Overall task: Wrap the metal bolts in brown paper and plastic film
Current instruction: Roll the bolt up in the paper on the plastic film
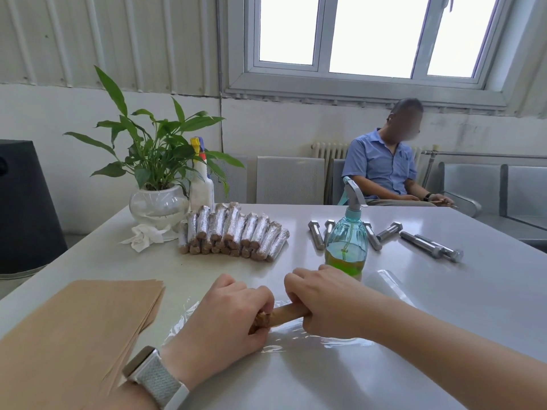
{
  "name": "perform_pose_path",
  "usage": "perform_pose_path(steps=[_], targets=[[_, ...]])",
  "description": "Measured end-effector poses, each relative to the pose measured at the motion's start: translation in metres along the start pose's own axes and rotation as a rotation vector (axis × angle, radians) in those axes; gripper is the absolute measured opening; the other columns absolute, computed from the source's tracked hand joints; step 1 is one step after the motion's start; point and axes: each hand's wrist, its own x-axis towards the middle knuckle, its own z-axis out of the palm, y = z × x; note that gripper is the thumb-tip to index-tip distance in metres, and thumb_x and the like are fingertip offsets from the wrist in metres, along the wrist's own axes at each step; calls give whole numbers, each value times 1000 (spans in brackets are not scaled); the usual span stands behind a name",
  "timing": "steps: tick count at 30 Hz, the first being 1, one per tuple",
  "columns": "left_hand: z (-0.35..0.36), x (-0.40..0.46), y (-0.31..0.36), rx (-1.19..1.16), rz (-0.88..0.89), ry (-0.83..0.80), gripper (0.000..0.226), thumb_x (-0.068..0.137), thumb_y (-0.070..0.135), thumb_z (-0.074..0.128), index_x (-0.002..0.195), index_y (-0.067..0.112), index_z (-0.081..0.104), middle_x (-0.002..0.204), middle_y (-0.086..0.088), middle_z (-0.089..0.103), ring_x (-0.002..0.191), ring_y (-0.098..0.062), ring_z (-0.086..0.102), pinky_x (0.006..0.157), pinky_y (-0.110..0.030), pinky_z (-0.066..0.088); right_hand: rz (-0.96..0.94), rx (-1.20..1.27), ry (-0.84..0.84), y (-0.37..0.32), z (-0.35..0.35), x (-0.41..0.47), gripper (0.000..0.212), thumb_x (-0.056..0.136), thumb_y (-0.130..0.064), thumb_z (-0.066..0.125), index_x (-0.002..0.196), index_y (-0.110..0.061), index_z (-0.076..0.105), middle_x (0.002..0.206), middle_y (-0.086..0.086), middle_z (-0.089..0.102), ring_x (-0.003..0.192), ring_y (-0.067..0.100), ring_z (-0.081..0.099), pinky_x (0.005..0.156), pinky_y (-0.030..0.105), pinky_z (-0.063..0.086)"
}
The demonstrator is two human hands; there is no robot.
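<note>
On the white worktop, both hands hold a bolt rolled in brown paper, which lies at about 6 o'clock in the view on a sheet of clear plastic film. The left hand has its fingers curled over the crumpled left end of the roll, pinching it. The right hand grips the right end, its fingers wrapped round the roll and pressed together. A watch with a grey woven band sits on the left wrist.

At 8 o'clock a stack of brown paper sheets lies flat beside the film. At 4 o'clock from the hands, just past the right forearm, rests a roll of plastic film. At 12 o'clock a blue spray bottle with green liquid stands just beyond the right hand. A pile of wrapped bolts sits at 11 o'clock, and bare metal bolts lie at 1 o'clock. Farther back at 10 o'clock stand a potted plant, a white spray bottle and a crumpled tissue. A person in a blue shirt sits under the window.
</note>
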Motion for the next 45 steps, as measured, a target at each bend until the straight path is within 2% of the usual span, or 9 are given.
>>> perform_pose_path(steps=[6,10,14,17,24,30,35,40,45], targets=[[0,7,3,148,87,154,16,60,12,64,74,20,62,58,9,55,56,-18,53,69,-31,38,86,90,51,3,2,-1,27,76,-24,54,90,-26,32,79,-7,48,69,23,46,57,31,27],[-8,11,4,192,142,272,13,79,13,56,77,20,67,63,9,59,61,-19,57,70,-34,41,135,205,12,8,-4,1,34,76,-36,62,90,-30,31,73,-11,52,67,19,49,56,16,21],[-10,10,6,186,216,291,12,76,12,59,77,20,68,65,11,60,62,-18,58,73,-33,41,225,625,-378,19,-27,10,41,72,-64,71,98,-37,53,77,-17,59,62,-2,54,59,20,40],[-9,10,5,172,236,267,13,73,11,61,77,20,69,66,12,60,62,-17,57,73,-31,39,176,699,-491,30,-36,14,24,80,-53,71,91,-31,68,70,-13,62,57,1,53,59,16,41],[-4,9,-2,94,211,136,16,68,15,68,82,23,68,64,14,61,64,-13,57,74,-29,38,149,563,-132,30,-6,-7,19,83,-36,74,101,-32,72,88,-11,69,76,-1,57,65,8,43],[6,10,-4,53,165,-38,14,71,27,62,84,30,67,69,16,66,68,-9,59,76,-28,37,94,481,162,12,31,-33,23,95,-27,61,116,-23,70,105,-4,63,97,10,53,77,11,37],[6,7,-6,-15,78,-131,18,71,39,72,88,33,68,78,19,69,73,-6,62,78,-25,33,102,429,320,2,44,-40,19,95,-30,60,108,-23,72,100,-4,65,95,13,60,79,21,44],[3,1,-9,-133,-45,-200,32,84,62,52,102,40,67,96,26,67,91,5,57,87,-24,28,55,408,383,0,46,-40,11,89,-24,68,97,-20,75,88,-5,67,86,18,60,75,29,52],[-7,-8,-24,-240,-150,-85,17,84,51,50,87,42,64,98,30,61,92,10,55,91,-21,28,87,511,366,3,48,-39,14,91,-24,67,101,-20,75,98,-4,64,94,16,57,84,25,44]])
